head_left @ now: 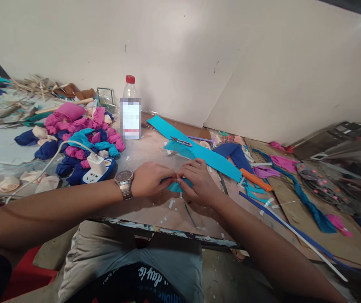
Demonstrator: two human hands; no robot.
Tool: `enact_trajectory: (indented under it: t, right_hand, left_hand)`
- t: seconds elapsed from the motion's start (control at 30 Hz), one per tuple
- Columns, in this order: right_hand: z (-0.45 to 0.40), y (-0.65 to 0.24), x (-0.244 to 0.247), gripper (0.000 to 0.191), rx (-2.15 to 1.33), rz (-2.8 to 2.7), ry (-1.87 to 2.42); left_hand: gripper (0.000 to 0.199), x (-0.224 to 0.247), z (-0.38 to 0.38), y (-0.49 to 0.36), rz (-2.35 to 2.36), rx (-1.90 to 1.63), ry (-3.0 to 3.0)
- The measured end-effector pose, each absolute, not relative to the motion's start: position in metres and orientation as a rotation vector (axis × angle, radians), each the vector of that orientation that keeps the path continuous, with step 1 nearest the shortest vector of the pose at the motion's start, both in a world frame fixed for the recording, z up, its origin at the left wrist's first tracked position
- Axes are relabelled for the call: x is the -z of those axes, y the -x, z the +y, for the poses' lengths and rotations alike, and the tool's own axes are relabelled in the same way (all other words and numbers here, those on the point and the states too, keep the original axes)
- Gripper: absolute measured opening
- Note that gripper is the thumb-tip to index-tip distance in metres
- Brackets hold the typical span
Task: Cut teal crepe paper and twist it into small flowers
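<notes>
Near the front of the table, my left hand [155, 179] and my right hand [197, 182] meet fingertip to fingertip. Between them they pinch a small piece of turquoise fabric [174, 187], much of it covered by my fingers. A steel wristwatch [124, 184] is on my left wrist. Just beyond my hands lies a long turquoise strip [213, 159], running diagonally. On that strip rests a small pair of thread snips [181, 142]. An orange-handled cutter [256, 180] lies by the strip's right end.
Pink, navy and turquoise fabric bundles [73, 122] are heaped at left, beside a power strip [96, 172] with a white plug and cable. A red-capped bottle [130, 90] stands behind. A white stick [313, 248] and cardboard [325, 193] lie at right.
</notes>
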State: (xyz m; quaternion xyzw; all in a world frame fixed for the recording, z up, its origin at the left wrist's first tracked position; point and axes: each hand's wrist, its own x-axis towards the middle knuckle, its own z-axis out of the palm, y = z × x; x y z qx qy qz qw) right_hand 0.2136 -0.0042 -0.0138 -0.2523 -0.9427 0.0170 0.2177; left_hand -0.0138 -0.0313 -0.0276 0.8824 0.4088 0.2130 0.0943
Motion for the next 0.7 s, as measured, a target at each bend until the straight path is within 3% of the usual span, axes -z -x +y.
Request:
enact_trajectory:
  t: [0.7]
  right_hand:
    - [-0.0008, -0.2145, 0.0170, 0.007, -0.100, -2.552, 0.732]
  left_hand:
    - [0.027, 0.0268, -0.0281, 0.0136, 1.247, -0.602, -2.507]
